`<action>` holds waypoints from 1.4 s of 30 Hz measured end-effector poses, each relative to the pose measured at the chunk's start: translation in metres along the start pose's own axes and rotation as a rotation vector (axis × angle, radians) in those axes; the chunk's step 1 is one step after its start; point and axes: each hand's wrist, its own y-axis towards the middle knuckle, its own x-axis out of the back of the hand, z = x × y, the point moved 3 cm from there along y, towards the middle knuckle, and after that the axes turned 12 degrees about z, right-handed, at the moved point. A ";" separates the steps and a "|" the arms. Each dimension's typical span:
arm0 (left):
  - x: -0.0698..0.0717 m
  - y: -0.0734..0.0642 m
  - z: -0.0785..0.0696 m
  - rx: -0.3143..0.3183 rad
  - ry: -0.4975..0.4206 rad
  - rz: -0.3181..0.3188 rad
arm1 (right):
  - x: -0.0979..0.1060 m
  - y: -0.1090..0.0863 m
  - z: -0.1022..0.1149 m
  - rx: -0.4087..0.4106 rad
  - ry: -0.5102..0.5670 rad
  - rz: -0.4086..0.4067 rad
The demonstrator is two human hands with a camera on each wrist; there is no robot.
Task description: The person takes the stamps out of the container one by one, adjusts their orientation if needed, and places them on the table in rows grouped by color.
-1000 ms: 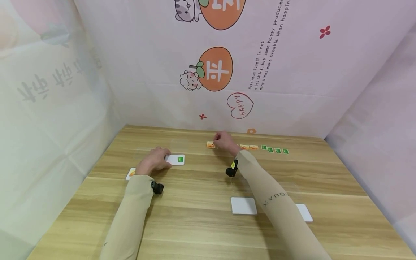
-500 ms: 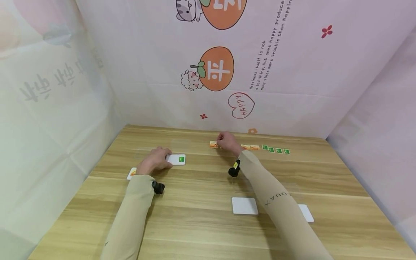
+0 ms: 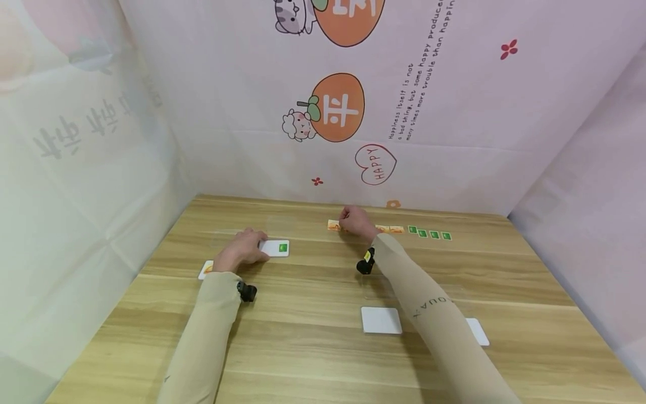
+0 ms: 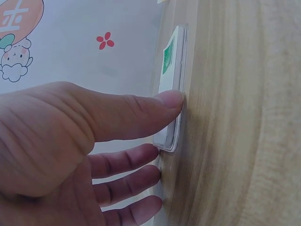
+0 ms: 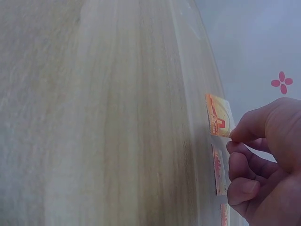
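My left hand (image 3: 243, 247) grips the end of a flat white case with a clear edge (image 3: 275, 248), which lies on the table. A small green picture piece (image 3: 283, 248) sits on the case's right end. In the left wrist view my thumb (image 4: 169, 100) is against the case's side, and the other fingers are spread beyond it. At the back of the table my right hand (image 3: 358, 220) pinches the corner of a small orange picture piece (image 5: 218, 115) between thumb and index finger. More orange pieces (image 3: 396, 229) lie in a row, partly hidden behind the hand.
Several green pieces (image 3: 434, 234) continue the row rightward. A white card with an orange picture (image 3: 205, 269) lies beside my left wrist. Two blank white cards lie nearer: one in the open (image 3: 381, 320), another partly under my right sleeve (image 3: 477, 331). A printed cloth (image 3: 242, 112) walls the table's back.
My right hand has shifted slightly right with the orange piece between its fingertips. The left hand stays on the white case. The head view has drifted a little.
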 end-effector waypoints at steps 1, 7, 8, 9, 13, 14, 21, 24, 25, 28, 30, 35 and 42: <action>0.000 0.000 -0.001 0.001 -0.001 0.000 | 0.000 0.000 0.000 0.001 -0.001 0.002; -0.001 0.000 -0.003 -0.005 0.002 -0.002 | 0.001 -0.003 0.003 0.007 -0.023 0.013; -0.001 -0.001 -0.003 -0.004 0.003 -0.004 | 0.000 -0.003 0.003 0.007 -0.029 0.012; 0.000 -0.001 -0.003 -0.003 0.004 -0.005 | 0.000 -0.003 0.004 0.005 -0.036 0.011; 0.000 -0.002 -0.003 0.002 0.002 -0.004 | -0.001 -0.002 0.005 -0.008 -0.061 -0.003; 0.000 -0.002 -0.002 0.005 -0.002 -0.003 | -0.001 -0.001 0.004 -0.011 -0.064 -0.006; 0.001 -0.003 -0.004 0.006 -0.004 -0.004 | -0.001 -0.002 0.003 -0.011 -0.049 -0.005; 0.001 -0.003 -0.005 0.005 -0.002 -0.003 | 0.000 -0.004 0.003 -0.019 -0.056 -0.006; 0.001 -0.003 -0.005 0.006 -0.002 -0.002 | 0.000 -0.005 0.003 -0.020 -0.059 -0.007; 0.001 -0.003 -0.006 0.005 -0.005 -0.003 | 0.001 -0.006 0.004 -0.019 -0.056 -0.011; 0.001 -0.003 -0.006 0.002 -0.005 -0.005 | 0.001 -0.007 0.004 -0.016 -0.051 -0.016; 0.000 -0.002 -0.004 0.004 0.005 -0.003 | 0.002 -0.009 0.005 -0.011 -0.036 -0.020; 0.001 -0.003 -0.003 0.008 -0.001 -0.002 | 0.003 -0.012 0.008 -0.010 -0.052 -0.018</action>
